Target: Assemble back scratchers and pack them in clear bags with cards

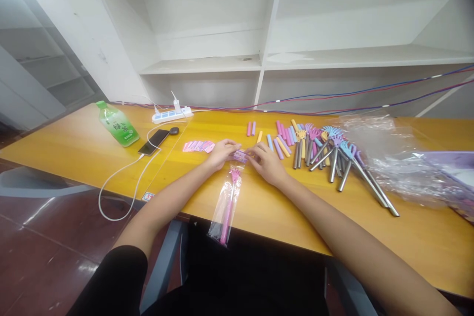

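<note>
Between my two hands is a small purple printed card at the top of a clear plastic bag. My left hand pinches the card's left side, and my right hand closes on its right edge. Inside the bag lies a pink back scratcher, its claw end toward the card and its handle hanging past the table's front edge. Left of my left hand, several pink and purple cards are fanned out on the table.
Back scratchers with metal rods are heaped to the right, beside coloured handle sleeves. Clear plastic bags lie beyond them. At left are a green tea bottle, a phone with its cable, and a power strip.
</note>
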The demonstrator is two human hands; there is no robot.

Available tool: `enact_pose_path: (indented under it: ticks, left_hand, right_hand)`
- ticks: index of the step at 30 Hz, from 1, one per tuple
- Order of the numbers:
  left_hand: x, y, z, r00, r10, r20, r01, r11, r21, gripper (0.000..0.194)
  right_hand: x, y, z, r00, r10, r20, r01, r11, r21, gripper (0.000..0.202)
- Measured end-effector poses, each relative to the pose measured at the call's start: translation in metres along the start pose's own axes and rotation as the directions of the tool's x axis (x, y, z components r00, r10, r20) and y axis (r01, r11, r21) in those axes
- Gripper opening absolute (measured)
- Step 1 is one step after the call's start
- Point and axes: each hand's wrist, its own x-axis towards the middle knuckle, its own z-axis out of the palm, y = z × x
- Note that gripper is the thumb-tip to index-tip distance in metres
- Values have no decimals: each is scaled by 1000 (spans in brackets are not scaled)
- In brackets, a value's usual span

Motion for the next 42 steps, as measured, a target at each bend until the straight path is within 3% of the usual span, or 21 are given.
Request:
enact_pose_path:
  ticks: [8,12,25,31,42]
  left_hand:
    - [-1,-1,3,999,52,8,-52,998,-36,55]
    - [-3,-2,5,998,70,8,-69,995,-66,54]
    - [-10,-1,14,994,60,90,-48,991,-129,52]
    - [-13,3,17,987,151,46,-144,981,-130,50]
    - [-9,10,11,979,193,-60,-200,968,-148,51]
  right_hand:
    - [-2,-5,-1,992,-111,56,115,989,-91,27]
    - [-3,-10,0,992,-99,78,109,984,-140,28]
    - [-3,-19,3,986,-88,141,86,996,21,36]
    - [-3,-13,3,986,-110,124,102,992,72,32]
    - [0,-11,6,981,-192,6,190,976,107,28]
